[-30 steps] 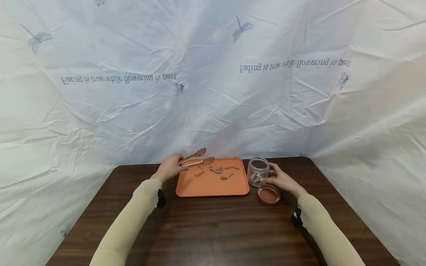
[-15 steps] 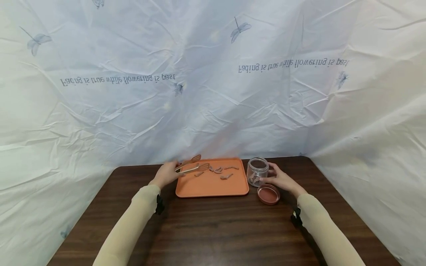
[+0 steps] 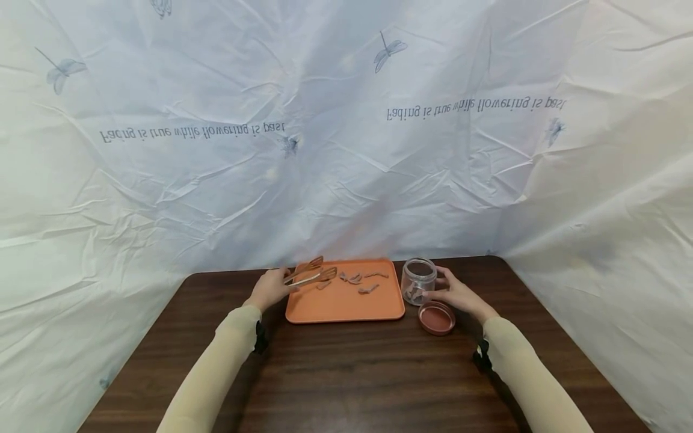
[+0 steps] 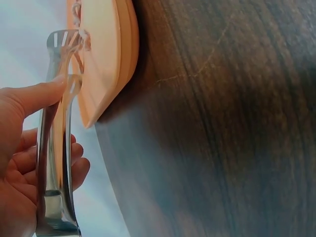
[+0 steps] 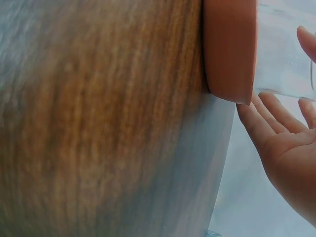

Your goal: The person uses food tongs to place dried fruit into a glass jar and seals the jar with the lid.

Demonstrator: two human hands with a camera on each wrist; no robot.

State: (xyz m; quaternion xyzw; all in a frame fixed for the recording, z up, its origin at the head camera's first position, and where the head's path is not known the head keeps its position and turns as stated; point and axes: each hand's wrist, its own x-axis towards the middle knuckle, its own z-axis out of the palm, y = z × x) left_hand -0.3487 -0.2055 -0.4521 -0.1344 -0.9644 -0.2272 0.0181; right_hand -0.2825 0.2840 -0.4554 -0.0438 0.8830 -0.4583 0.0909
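In the head view my left hand (image 3: 267,290) holds slotted metal tongs (image 3: 327,274) over the left part of an orange tray (image 3: 335,310). Thumb and fingers lie on opposite sides of the tongs in the left wrist view, and the two arms are spread apart. One small brownish strip (image 3: 323,285) lies right below the tongs' tips; several similar strips (image 3: 369,289) are farther right on the tray. My right hand (image 3: 459,293) grips an uncapped glass jar (image 3: 418,278) from its right side. A few similar pieces show through the jar's lower wall.
A reddish-brown lid (image 3: 436,317) lies upturned just in front of the jar, near my right hand. The dark wooden table (image 3: 346,379) extends toward me. Behind it hangs a white printed curtain (image 3: 346,180), close to the tray's far edge.
My left hand and the tongs have moved left and slightly down, bringing the tips closer over the leftmost strip. My right hand stays on the jar.
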